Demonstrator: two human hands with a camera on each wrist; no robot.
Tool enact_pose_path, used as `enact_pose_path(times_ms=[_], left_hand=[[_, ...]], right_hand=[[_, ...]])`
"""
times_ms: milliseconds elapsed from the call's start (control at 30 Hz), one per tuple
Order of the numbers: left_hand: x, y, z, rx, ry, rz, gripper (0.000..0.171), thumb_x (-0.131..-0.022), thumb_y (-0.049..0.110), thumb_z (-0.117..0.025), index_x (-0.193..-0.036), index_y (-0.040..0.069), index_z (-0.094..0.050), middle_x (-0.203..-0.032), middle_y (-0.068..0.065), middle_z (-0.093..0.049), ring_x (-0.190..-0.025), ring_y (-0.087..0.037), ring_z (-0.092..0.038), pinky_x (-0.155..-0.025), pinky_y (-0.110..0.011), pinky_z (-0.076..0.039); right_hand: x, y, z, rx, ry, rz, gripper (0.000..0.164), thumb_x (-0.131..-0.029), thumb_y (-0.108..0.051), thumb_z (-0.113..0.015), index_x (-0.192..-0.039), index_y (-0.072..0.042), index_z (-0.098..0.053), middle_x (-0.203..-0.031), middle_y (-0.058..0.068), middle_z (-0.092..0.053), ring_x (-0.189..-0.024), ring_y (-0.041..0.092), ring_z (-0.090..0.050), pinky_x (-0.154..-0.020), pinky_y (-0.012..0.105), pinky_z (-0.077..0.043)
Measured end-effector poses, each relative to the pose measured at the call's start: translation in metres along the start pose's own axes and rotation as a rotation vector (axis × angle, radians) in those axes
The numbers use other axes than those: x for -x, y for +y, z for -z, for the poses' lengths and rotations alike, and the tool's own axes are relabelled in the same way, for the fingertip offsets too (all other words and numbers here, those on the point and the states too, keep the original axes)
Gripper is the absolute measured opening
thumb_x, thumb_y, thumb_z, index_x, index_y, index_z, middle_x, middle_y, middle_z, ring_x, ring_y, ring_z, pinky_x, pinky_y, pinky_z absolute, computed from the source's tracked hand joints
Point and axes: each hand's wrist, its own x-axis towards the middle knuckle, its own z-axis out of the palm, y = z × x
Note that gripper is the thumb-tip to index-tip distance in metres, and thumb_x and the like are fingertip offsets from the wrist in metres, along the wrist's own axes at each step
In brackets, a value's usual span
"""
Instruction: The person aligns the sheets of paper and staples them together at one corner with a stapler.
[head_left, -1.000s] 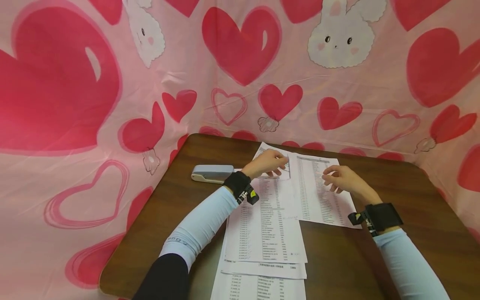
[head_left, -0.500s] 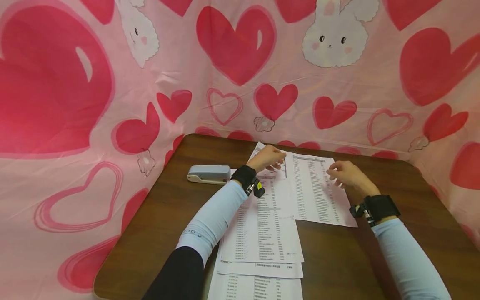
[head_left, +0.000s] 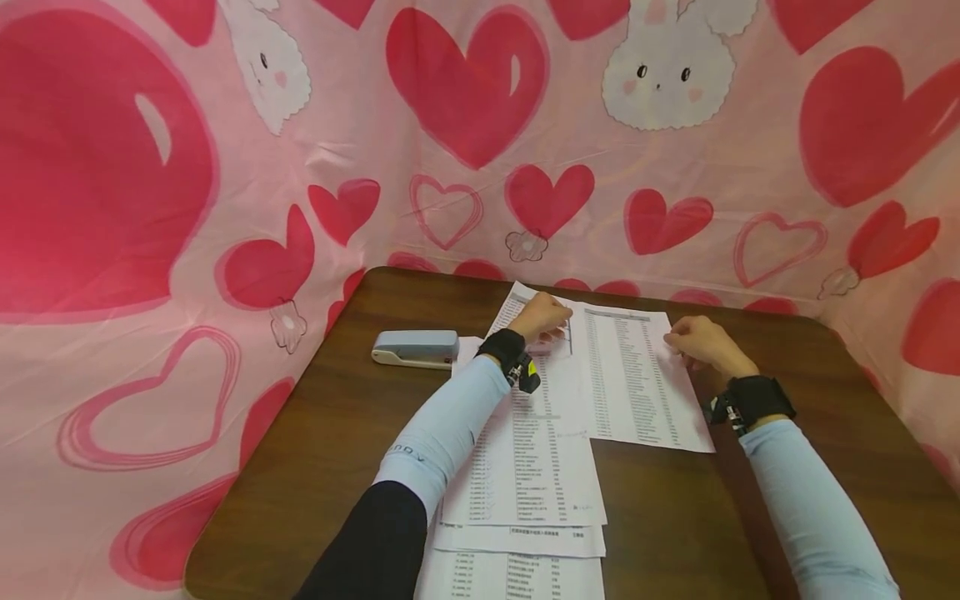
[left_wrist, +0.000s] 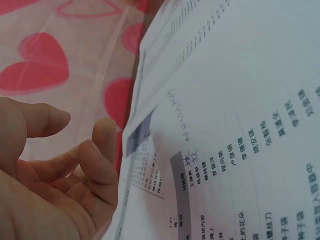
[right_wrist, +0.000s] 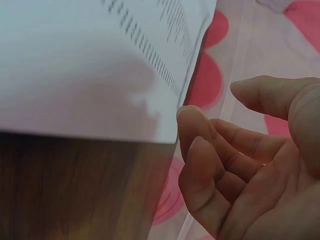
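Observed behind and to the left of the papers (head_left: 536, 467): pink cloth (head_left: 341, 112), printed with red hearts and white rabbits. Beneath the papers: dark brown wooden counter (head_left: 315, 450), with rounded corners. Found overlapping one another in a long column: the papers themselves, covered with rows of print. Along the right side of the papers, towards the far end: separate sheet (head_left: 637, 375), likewise printed. Crossing above the papers from the near left: pale blue left sleeve (head_left: 450, 425), leading back into a black sleeve (head_left: 367, 542). Well to the right of the papers: pale blue right sleeve (head_left: 810, 508). Noted over the far end of the papers: left hand (head_left: 542, 318), with thumb parted from loosely bent fingers; grip slack, holding nothing. Cannot tell whether touching paper. Noted well to the right of the papers, at the outer edge of the sheet: right hand (head_left: 705, 340), with thumb likewise apart from bent fingers; grip half spread, holding nothing. Contact unclear. Located just left of the papers, near the far end: stapler (head_left: 415, 344), light blue above, cream below.
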Motion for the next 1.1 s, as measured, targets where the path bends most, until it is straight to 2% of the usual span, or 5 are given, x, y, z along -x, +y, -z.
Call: enact_pose_path(times_ms=[167, 400, 567, 833, 1100], left_hand=[[-0.008, -0.001, -0.002, 0.029, 0.044, 0.041, 0.026, -0.093, 0.016, -0.06, -0.106, -0.005, -0.067, -0.096, -0.016, -0.068, -0.069, -0.025, -0.064, -0.058, -0.032, -0.046], [-0.028, 0.0, -0.007, -0.11, 0.091, 0.124, 0.016, -0.091, 0.018, -0.061, -0.092, 0.003, -0.063, -0.081, -0.009, -0.068, -0.055, -0.016, -0.063, -0.046, -0.027, -0.045], [-0.036, -0.004, -0.01, -0.165, 0.08, 0.159, 0.021, -0.092, 0.021, -0.063, -0.101, 0.001, -0.063, -0.073, -0.005, -0.06, -0.053, -0.016, -0.058, -0.045, -0.026, -0.045], [-0.043, -0.013, -0.019, -0.054, 0.079, 0.226, 0.034, -0.091, 0.018, -0.065, -0.119, 0.003, -0.054, -0.064, -0.005, -0.057, -0.046, -0.014, -0.052, -0.04, -0.024, -0.037], [-0.049, -0.018, -0.024, -0.118, 0.052, 0.233, 0.013, -0.087, 0.012, -0.07, -0.09, -0.001, -0.066, -0.052, -0.003, -0.056, -0.04, -0.012, -0.047, -0.038, -0.023, -0.035]], right_hand=[[-0.005, 0.013, 0.004, -0.033, 0.001, -0.058, 0.041, -0.099, -0.026, -0.053, -0.119, 0.01, -0.05, -0.086, 0.018, -0.066, -0.068, 0.021, -0.064, -0.06, 0.033, -0.053], [-0.008, 0.026, 0.004, -0.039, -0.025, -0.129, 0.042, -0.098, -0.028, -0.053, -0.118, 0.009, -0.049, -0.09, 0.019, -0.066, -0.072, 0.023, -0.064, -0.062, 0.034, -0.053], [-0.011, 0.031, 0.003, 0.023, -0.036, -0.142, 0.041, -0.098, -0.027, -0.054, -0.117, 0.009, -0.05, -0.089, 0.02, -0.065, -0.07, 0.023, -0.063, -0.06, 0.033, -0.052], [-0.014, 0.036, 0.003, 0.029, -0.064, -0.16, 0.043, -0.097, -0.029, -0.054, -0.114, 0.011, -0.052, -0.086, 0.018, -0.065, -0.069, 0.023, -0.065, -0.06, 0.034, -0.052], [-0.016, 0.043, -0.002, -0.044, -0.087, -0.17, 0.049, -0.097, -0.031, -0.055, -0.121, 0.011, -0.052, -0.093, 0.017, -0.068, -0.075, 0.022, -0.066, -0.068, 0.037, -0.047]])
